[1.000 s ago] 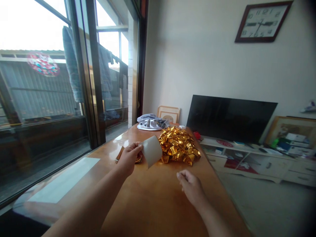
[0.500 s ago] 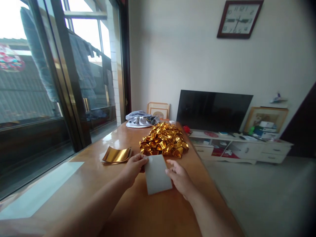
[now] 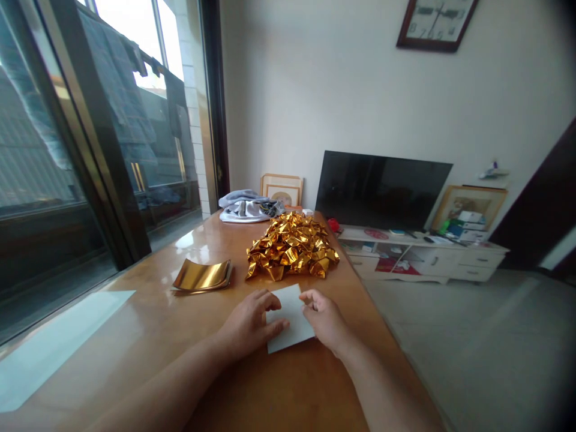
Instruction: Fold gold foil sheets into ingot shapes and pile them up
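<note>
A small sheet of paper (image 3: 291,318), white side up, lies flat on the wooden table (image 3: 270,384). My left hand (image 3: 249,324) rests on its left part, fingers pressing it down. My right hand (image 3: 326,318) pinches its right edge. Just beyond the sheet sits a heap of folded gold foil pieces (image 3: 290,253). A short stack of flat gold foil sheets (image 3: 202,276) lies to the left of my left hand.
A bundle of grey cloth (image 3: 246,208) and a framed picture (image 3: 281,189) sit at the table's far end. A sliding glass door (image 3: 90,150) runs along the left. A dark television (image 3: 382,189) on a white low cabinet (image 3: 423,258) stands to the right, past the table's edge.
My left hand brought the white sheet down from the air onto the table. My right hand came in and took its right edge. The view swung right and down.
</note>
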Action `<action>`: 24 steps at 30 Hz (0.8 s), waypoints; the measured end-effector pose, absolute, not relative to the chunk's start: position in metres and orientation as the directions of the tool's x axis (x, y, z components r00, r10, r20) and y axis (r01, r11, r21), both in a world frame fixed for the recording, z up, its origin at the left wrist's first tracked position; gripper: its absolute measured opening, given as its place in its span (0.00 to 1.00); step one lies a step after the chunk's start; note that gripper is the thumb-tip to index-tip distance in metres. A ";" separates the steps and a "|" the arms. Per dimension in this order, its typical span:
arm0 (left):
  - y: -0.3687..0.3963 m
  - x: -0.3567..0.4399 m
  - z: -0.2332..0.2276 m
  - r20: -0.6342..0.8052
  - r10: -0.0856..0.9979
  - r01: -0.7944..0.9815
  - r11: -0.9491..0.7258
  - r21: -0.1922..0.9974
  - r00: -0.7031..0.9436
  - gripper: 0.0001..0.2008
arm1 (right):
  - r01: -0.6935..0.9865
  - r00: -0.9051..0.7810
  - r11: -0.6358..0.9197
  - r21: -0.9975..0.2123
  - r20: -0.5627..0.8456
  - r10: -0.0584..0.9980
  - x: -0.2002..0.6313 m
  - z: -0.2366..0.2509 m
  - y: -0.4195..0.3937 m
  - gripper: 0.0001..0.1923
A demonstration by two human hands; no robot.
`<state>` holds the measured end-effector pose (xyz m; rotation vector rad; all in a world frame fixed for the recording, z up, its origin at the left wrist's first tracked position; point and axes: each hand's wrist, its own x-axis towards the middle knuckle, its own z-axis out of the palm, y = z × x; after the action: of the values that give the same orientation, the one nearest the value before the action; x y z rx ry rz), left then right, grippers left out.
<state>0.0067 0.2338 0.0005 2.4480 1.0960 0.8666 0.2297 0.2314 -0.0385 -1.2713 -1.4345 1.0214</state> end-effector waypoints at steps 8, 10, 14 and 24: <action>0.207 0.020 0.018 0.273 0.703 0.641 -0.711 0.288 0.657 0.18 | 0.095 -0.017 -0.033 -0.995 -0.035 0.999 0.231 -0.033 0.230 0.09; 0.206 0.021 0.020 0.261 0.704 0.655 -0.710 0.258 0.661 0.13 | 0.090 -0.012 -0.045 -0.995 -0.046 0.999 0.230 -0.032 0.230 0.10; 0.207 0.022 0.022 0.264 0.679 0.646 -0.733 0.212 0.685 0.06 | 0.110 -0.011 -0.034 -0.993 -0.035 0.999 0.230 -0.032 0.229 0.09; 0.214 0.023 0.011 0.277 0.650 0.633 -0.758 0.160 0.708 0.06 | 0.433 0.082 0.077 -0.898 0.125 0.989 0.240 -0.030 0.231 0.08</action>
<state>0.0226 0.2136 0.0110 2.8534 1.0724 0.4941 0.2404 0.2312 -0.0302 -1.4902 -1.4859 0.8079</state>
